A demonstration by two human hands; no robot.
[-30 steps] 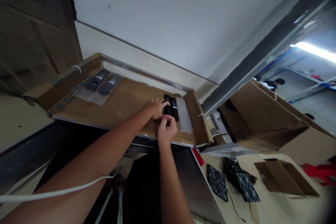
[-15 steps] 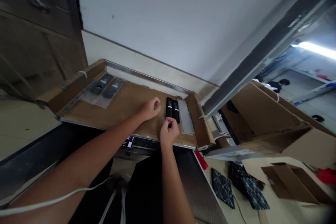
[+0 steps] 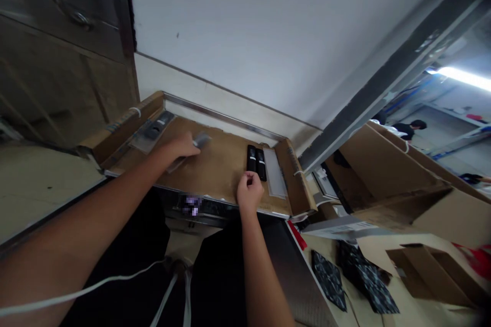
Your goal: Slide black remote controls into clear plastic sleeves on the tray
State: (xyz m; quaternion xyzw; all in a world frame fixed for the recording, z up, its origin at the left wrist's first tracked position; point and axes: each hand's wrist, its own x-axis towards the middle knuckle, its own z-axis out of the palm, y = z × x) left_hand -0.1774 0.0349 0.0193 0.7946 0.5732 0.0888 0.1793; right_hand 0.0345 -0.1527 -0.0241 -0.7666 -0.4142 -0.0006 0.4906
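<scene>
My left hand [image 3: 183,146] is closed on a bagged dark item [image 3: 200,139], blurred by motion, above the left half of the cardboard-lined tray [image 3: 218,163]. Another bagged dark item [image 3: 156,125] lies at the tray's left end. My right hand [image 3: 250,187] has its fingers curled together near the front edge; whether anything is between them cannot be seen. Just beyond it, two black items with white labels [image 3: 251,158] lie side by side. To their right is a flat stack of clear plastic bags [image 3: 274,173].
A large open cardboard box [image 3: 395,163] stands right of the tray, with a smaller one [image 3: 433,271] below it. Dark patterned pouches [image 3: 329,278] lie at the lower right. A white cable crosses my left forearm. Another person [image 3: 410,129] is far back on the right.
My left hand has moved left from the tray's middle and taken one bagged dark item from the left end. My right hand has stayed near the black items. The view has shifted slightly.
</scene>
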